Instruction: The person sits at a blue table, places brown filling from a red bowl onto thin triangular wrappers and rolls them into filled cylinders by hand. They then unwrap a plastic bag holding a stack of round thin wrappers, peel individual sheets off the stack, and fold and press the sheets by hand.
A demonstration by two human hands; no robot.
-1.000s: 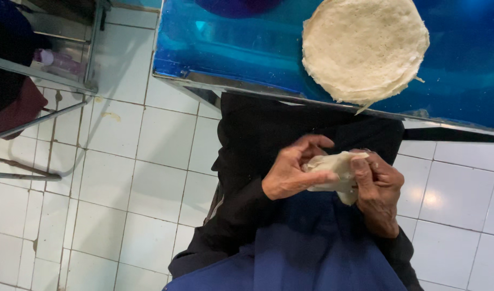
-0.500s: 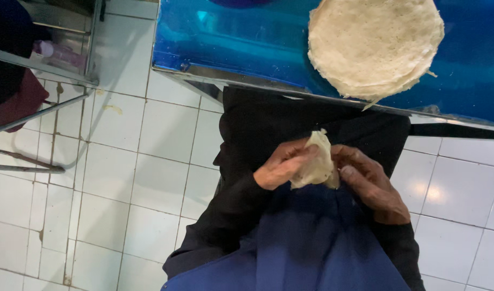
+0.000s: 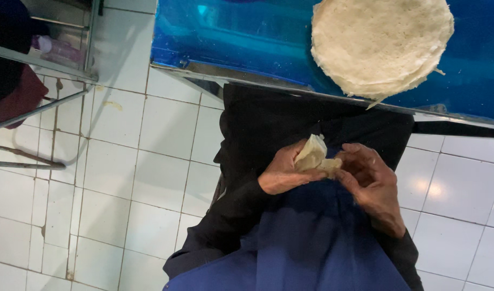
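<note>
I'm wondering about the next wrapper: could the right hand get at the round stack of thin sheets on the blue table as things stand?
Probably not at once: the right hand and left hand both grip the folded piece. Nothing blocks the stack.

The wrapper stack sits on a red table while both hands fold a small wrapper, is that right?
Not quite: the table is blue, not red. The head view shows the wrapper stack on it, and the left hand and right hand do hold a small wrapper.
</note>
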